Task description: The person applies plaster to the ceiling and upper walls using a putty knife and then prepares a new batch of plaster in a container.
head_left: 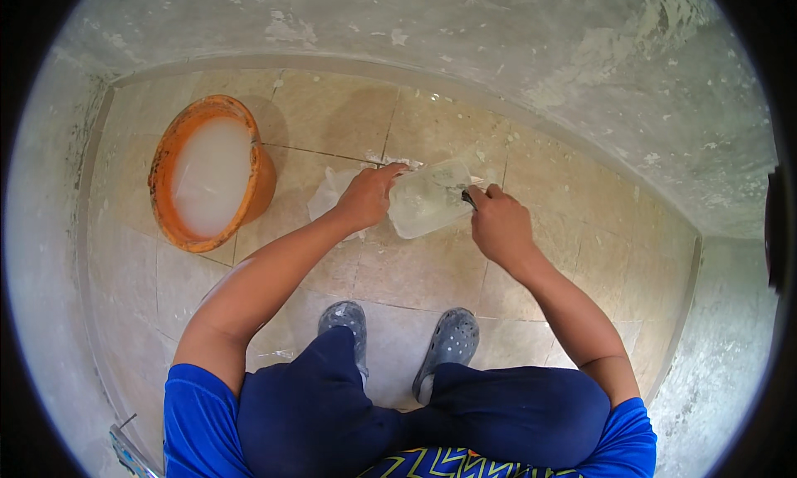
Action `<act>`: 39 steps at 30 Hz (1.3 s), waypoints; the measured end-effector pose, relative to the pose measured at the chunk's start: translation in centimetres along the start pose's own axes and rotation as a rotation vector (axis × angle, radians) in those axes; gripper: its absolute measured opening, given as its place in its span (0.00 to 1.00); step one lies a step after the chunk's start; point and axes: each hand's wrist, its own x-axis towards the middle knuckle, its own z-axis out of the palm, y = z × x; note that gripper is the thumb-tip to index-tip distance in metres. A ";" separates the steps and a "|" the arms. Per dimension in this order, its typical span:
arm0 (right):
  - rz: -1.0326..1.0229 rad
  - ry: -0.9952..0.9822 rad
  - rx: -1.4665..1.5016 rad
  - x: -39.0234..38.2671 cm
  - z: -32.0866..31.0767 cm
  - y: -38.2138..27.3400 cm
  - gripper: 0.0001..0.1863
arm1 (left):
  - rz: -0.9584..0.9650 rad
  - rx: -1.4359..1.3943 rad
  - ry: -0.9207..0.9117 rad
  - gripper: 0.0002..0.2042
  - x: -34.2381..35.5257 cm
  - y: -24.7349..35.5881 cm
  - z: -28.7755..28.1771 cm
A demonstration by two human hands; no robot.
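Observation:
Between my hands, just above the tiled floor, is a clear rectangular plastic container [427, 202], tilted. Its left edge is in the grip of my left hand [369, 197], thumb and index finger at the rim. My right hand [502, 225] is closed around a small black-handled tool [468, 197] at the container's right side. The tool's working end is too small and unclear to name. Beside my left hand lies a crumpled whitish plastic sheet [326, 197], partly hidden behind it.
An orange bucket [264, 183] with milky white liquid stands at the left. Grey walls [398, 29] with patchy, flaking plaster enclose the floor. Pale scraps are scattered on the tiles [448, 112]. My feet in grey clogs [452, 337] are below the container.

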 end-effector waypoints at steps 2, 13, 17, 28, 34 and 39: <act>0.039 0.051 -0.055 -0.1 2.1 -0.9 0.22 | -0.015 -0.054 -0.016 0.18 0.1 0.4 0.2; -0.123 -0.199 -0.184 -1.7 -1.4 -4.3 0.22 | -0.164 -0.072 -0.032 0.20 -1.3 0.8 0.0; -0.143 -0.259 -0.166 -1.6 -1.1 -4.3 0.19 | -0.141 -0.076 -0.055 0.21 -1.5 0.5 -0.2; -0.135 0.030 -0.033 -5.1 4.4 -5.7 0.13 | -0.210 -0.291 -0.084 0.22 -2.3 0.2 -0.5; -0.160 0.054 -0.026 -4.4 5.5 -5.8 0.16 | -0.289 -0.267 -0.113 0.20 -2.5 0.0 -0.2; -0.173 0.063 -0.035 -1.9 6.5 -4.6 0.17 | -0.234 -0.277 -0.165 0.20 -2.2 -1.5 0.0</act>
